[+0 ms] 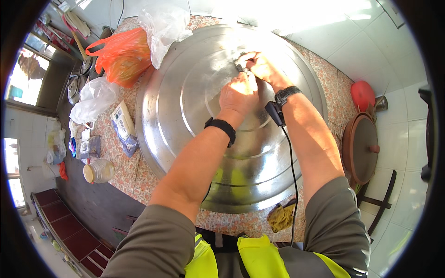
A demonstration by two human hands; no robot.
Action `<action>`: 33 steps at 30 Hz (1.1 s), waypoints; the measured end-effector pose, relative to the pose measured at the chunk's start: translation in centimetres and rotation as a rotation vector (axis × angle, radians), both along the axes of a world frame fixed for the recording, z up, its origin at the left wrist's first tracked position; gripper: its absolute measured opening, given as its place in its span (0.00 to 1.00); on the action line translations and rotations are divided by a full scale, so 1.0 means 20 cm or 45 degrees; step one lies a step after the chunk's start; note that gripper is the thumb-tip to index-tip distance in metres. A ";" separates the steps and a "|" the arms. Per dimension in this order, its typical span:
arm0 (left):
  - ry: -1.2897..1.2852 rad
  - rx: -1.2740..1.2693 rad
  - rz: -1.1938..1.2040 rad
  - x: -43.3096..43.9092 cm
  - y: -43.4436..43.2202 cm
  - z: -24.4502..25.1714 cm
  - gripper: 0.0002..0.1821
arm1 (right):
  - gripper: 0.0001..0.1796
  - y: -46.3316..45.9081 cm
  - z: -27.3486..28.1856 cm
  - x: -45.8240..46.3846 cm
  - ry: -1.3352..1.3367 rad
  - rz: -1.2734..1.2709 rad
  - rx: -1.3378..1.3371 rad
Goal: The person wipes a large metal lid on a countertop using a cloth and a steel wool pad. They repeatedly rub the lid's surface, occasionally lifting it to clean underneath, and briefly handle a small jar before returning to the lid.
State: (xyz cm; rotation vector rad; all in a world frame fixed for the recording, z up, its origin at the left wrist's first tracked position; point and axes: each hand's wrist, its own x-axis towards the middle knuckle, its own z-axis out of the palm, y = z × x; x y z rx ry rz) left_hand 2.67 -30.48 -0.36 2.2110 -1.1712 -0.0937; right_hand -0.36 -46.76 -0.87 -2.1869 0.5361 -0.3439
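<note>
A large round stainless-steel lid (167, 114) with ringed ridges lies before me and reflects my vest. Both hands meet over its upper middle part in bright sunlight. My left hand (240, 92) has its fingers closed on a small dark piece (240, 67), which is mostly covered. Curled against the same piece from the far right is my right hand (262, 69). Glare hides whether this piece is a handle fixed to the lid or something loose. Each wrist wears a black band, and a small black device (274, 113) with a cable hangs by the right one.
Left of the lid lie an orange plastic bag (121, 57), clear plastic bags (95, 99), a wipes pack (123, 125) and a lidded jar (99, 171). A yellow-brown cloth (281, 218) lies at the near edge. Rightward stand a brown lidded pot (361, 149) and a red item (362, 94).
</note>
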 end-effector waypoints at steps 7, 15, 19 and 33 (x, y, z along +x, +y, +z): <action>0.157 -0.033 0.102 0.00 0.02 0.02 0.23 | 0.09 -0.03 -0.08 0.11 0.289 0.267 -0.161; -0.132 -0.139 -0.025 0.01 0.02 -0.04 0.18 | 0.10 -0.49 -0.17 -0.77 0.265 -0.795 -0.537; 0.048 -0.031 0.011 0.01 0.00 -0.02 0.19 | 0.11 -0.54 -0.31 -1.28 0.425 -1.041 -0.615; -0.032 0.005 -0.107 0.01 0.01 0.02 0.18 | 0.19 -0.88 -0.37 -0.87 0.814 -0.695 -0.954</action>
